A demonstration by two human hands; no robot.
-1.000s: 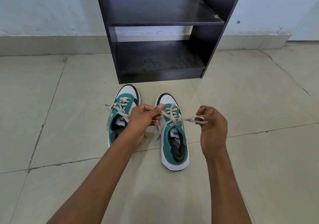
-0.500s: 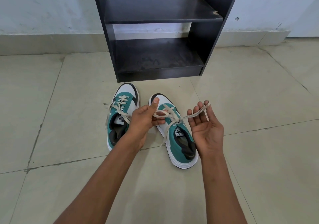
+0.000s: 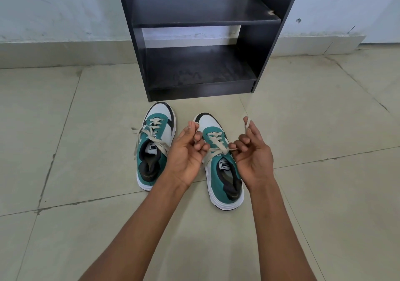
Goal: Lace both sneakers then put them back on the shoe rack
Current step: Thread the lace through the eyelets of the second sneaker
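Note:
Two teal, white and black sneakers stand on the tiled floor, toes toward the rack. The left sneaker (image 3: 156, 146) has its cream laces threaded, with loose ends trailing off its left side. Both hands, palms up, are over the right sneaker (image 3: 223, 172). My left hand (image 3: 187, 153) pinches one end of its cream lace (image 3: 216, 143) between thumb and fingers. My right hand (image 3: 253, 155) holds the other end, which loops over my raised fingers. The black shoe rack (image 3: 201, 36) stands just behind the shoes, both visible shelves bare.
A pale wall with a tiled skirting (image 3: 54, 51) runs behind the rack. Beige floor tiles (image 3: 324, 129) with dark grout lines spread on all sides of the shoes.
Both hands have turned palm up and drawn closer together over the right sneaker. The right hand's fingers have curled in on the lace. The right sneaker has turned slightly.

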